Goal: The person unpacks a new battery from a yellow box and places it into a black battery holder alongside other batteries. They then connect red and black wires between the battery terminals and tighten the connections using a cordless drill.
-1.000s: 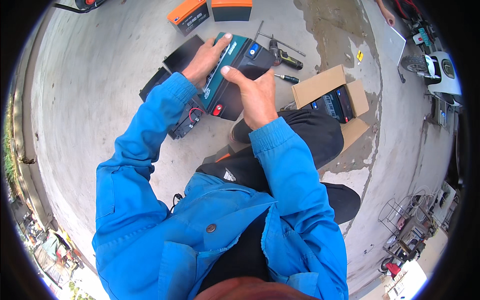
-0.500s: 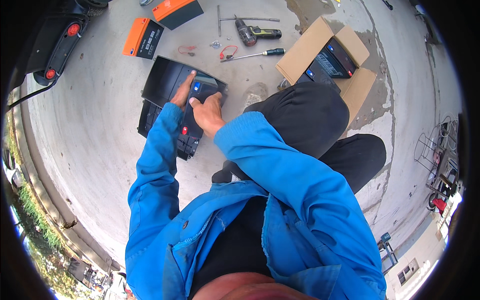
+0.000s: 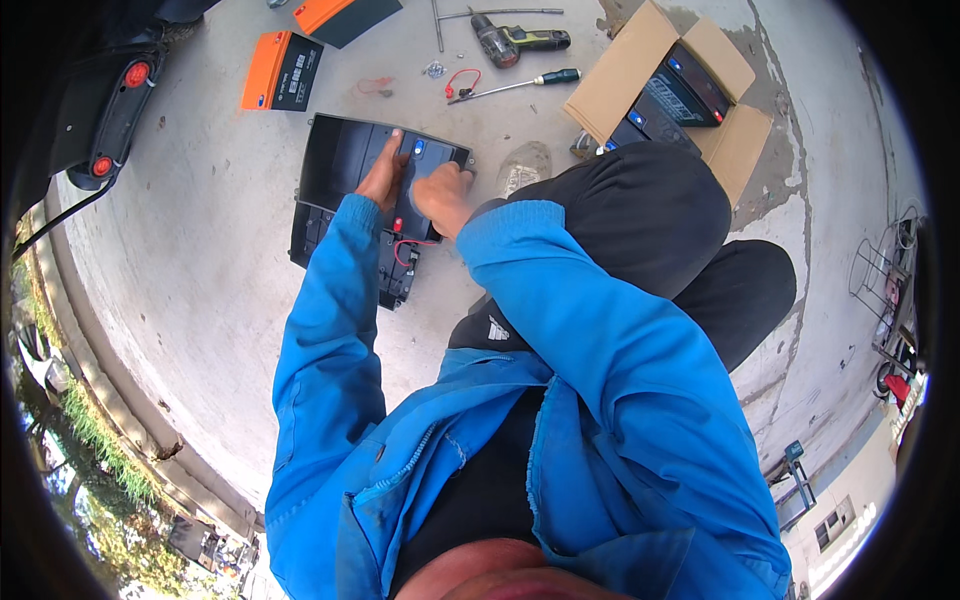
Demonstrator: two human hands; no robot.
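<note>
A black battery [image 3: 407,203] with a blue terminal and a red terminal sits in the right-hand part of an open black plastic case [image 3: 335,160] on the ground. My left hand [image 3: 380,178] lies flat along the battery's left side, fingers stretched out and thumb side up. On the battery's right half rests my right hand [image 3: 443,194], curled into a fist and slightly blurred. A thin red wire [image 3: 403,245] loops out below the red terminal, at the case's near end. The battery's lower part is hidden inside the case.
Two orange-topped batteries [image 3: 283,72] stand at the far left. Beyond the case lie a cordless drill [image 3: 508,40], a screwdriver [image 3: 540,82] and a T-handle wrench [image 3: 439,28]. An open cardboard box [image 3: 622,72] with black batteries is beyond my knee. A black vehicle part [image 3: 105,110] with red lights is left.
My right hand has gone from spread fingers to a fist on the battery. The battery sits lower in the case, and the red wire now shows near its red terminal.
</note>
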